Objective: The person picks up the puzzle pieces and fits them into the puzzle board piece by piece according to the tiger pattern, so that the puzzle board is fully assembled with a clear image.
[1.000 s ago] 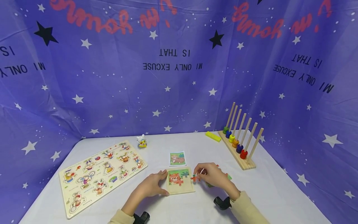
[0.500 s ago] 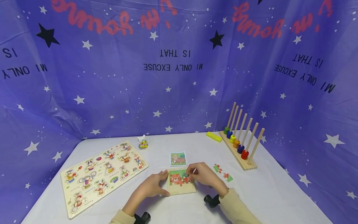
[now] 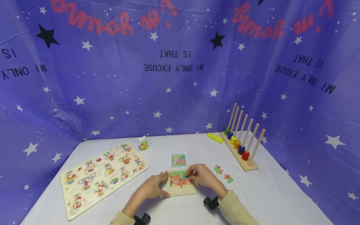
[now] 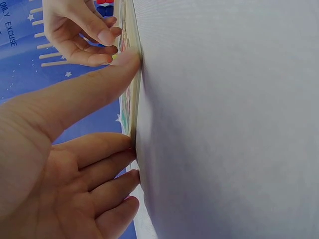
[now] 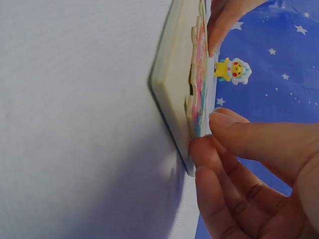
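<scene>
1. Wooden puzzle board (image 3: pixel 187 191) lies flat on the white table (image 3: pixel 157 215), in front of the person and between both hands. Part of a jigsaw picture (image 3: pixel 176 179) sits on it: orange-red animal face, green above. Bare wood shows along the near side.
2. Left hand (image 3: pixel 153 186): fingers extended and relaxed, thumb spread from them. Thumb touches the board at its near left corner, index finger near the far left one. Left wrist view shows the thumb against the board's side.
3. Right hand (image 3: pixel 202 175): fingers bent at the board's right side. Thumb and index finger pinch the edge of a jigsaw piece there; much of that piece is hidden by the hand.
4. Two loose jigsaw pieces, green and red, to the right of the right hand: one farther off (image 3: pixel 218 169), one a little nearer (image 3: pixel 228 178).
5. Picture card (image 3: pixel 178 160), animal on green, just beyond the board.
6. Left part of table: large pictured board (image 3: pixel 132 167), set at a slant; small white-and-yellow figurine (image 3: pixel 143 142) near its far corner.
7. Right part: peg rack (image 3: pixel 242 161) with coloured rings low on its pegs, yellow block (image 3: pixel 214 137) beside its far end.
8. Behind: purple star-printed cloth (image 3: pixel 180 93).
</scene>
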Available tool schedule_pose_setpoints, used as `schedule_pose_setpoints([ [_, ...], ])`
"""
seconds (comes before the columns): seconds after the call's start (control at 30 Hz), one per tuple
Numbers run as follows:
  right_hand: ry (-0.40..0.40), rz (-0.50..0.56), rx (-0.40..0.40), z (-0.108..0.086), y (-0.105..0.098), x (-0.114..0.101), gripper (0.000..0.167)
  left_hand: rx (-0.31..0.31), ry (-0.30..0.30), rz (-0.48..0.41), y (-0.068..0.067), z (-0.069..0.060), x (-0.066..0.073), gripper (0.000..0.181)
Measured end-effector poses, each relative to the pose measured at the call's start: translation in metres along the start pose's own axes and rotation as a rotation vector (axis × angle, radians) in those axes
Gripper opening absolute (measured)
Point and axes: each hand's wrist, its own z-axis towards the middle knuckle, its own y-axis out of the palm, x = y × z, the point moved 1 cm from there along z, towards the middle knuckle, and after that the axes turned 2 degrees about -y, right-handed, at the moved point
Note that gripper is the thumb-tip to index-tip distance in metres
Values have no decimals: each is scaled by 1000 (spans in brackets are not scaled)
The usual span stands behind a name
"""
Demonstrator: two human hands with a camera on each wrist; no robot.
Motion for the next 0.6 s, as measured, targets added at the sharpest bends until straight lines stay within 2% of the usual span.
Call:
schedule_pose_setpoints([
  [0.6,-13,19,-53,-1,1,-3,17,9,17,2,-1,0,0,86],
])
